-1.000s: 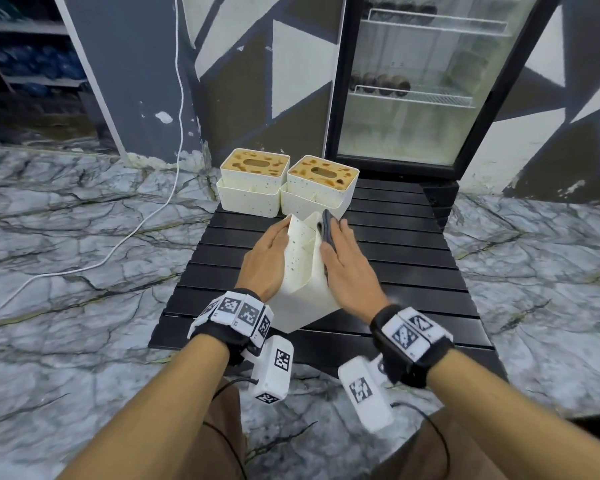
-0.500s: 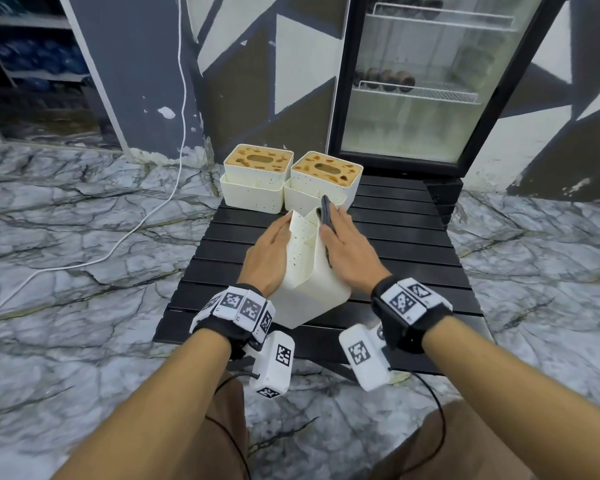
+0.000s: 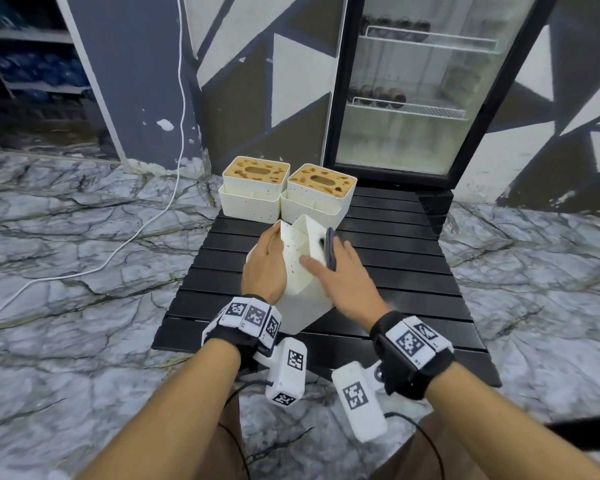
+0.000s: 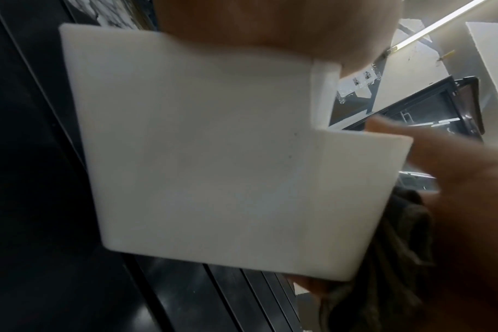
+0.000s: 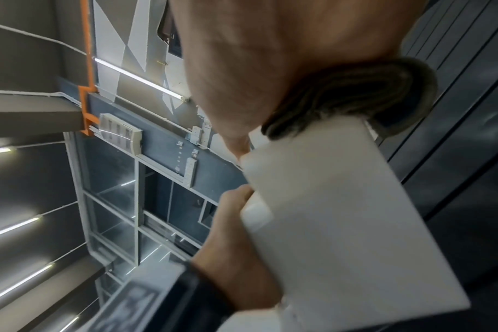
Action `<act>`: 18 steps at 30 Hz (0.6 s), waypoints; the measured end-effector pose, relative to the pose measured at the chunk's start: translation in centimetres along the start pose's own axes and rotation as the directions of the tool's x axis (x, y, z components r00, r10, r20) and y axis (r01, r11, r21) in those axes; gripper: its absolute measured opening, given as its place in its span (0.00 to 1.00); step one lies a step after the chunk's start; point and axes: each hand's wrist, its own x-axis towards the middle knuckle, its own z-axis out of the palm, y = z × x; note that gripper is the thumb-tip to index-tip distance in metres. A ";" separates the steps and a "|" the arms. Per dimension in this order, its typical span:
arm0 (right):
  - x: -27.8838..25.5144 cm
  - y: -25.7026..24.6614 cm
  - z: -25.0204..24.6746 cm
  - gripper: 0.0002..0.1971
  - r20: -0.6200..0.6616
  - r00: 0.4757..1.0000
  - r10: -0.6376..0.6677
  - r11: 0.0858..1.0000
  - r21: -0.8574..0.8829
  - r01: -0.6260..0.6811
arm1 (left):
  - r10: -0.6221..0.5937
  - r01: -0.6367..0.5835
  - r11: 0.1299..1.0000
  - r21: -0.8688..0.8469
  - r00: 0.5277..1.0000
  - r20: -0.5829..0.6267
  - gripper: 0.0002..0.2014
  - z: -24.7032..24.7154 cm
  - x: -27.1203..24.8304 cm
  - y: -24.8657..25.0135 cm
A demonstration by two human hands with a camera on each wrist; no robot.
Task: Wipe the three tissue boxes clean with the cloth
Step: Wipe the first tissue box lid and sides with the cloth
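White tissue box (image 3: 300, 299) 1 of 3 tilts at the table's (image 3: 395, 271) middle, our left hand (image 3: 265, 268) gripping it, our flat-fingered right hand (image 3: 343, 275) pressing the cloth (image 3: 330, 249) against it; 2 stained boxes (image 3: 255, 174) at its far edge await us.

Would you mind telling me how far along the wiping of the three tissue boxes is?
Done: nothing clearly. In hand: the left hand holds the tilted near box while the right hand presses the dark cloth against its right-hand face; dark specks show on another face. Left: the back-left box and back-right box carry brown stains on top.
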 end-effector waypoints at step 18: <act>1.3 -2.7 -6.6 0.29 0.163 0.981 -0.103 0.951 -0.272 0.145 | 0.140 -0.162 0.958 0.236 0.984 0.108 0.37 -3.8 0.8 2.0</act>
